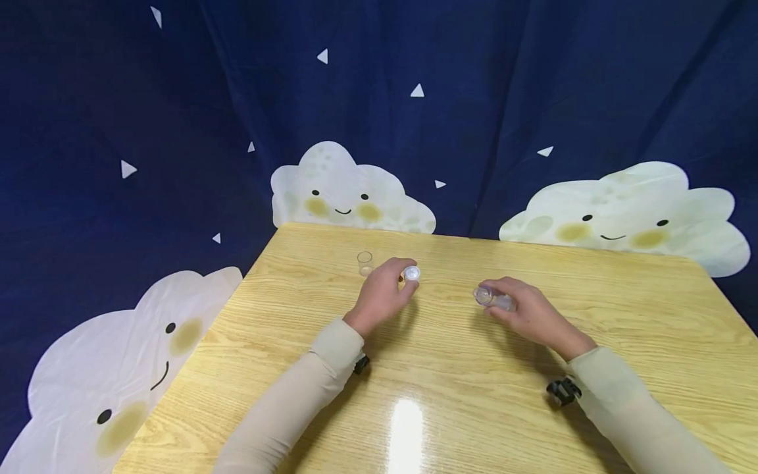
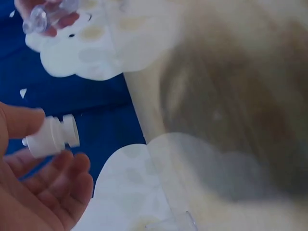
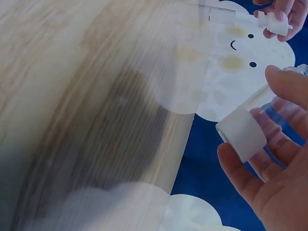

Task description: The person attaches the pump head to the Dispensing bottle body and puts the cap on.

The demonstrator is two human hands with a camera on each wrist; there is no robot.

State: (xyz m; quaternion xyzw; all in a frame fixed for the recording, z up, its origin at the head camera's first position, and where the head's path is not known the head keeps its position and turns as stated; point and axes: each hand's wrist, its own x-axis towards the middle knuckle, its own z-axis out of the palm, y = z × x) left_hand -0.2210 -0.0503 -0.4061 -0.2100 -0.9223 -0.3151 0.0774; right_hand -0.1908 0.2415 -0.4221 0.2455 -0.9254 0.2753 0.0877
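My left hand [image 1: 383,293] pinches a small white plastic piece [image 2: 52,136] between thumb and fingers, above the table. The left wrist view shows its stepped, spool-like shape with a narrow neck; it resembles a bottle's pump collar. In my right hand [image 1: 530,315] is a clear plastic tube [image 1: 497,300], held sideways over the table. A broad white band [image 3: 243,134] surrounds one end, and the other end has a clear flared rim [image 2: 38,20]. The two held pieces are apart. Beside my left hand, a clear open cylinder [image 1: 365,264], like a cap, stands upright on the table.
The wood-grain table [image 1: 474,408] extends beneath both arms, with bright glare near its front. A dark blue curtain [image 1: 367,112] with white clouds and triangles hangs behind it and along its left side. Each wrist carries a small black device [image 1: 564,391].
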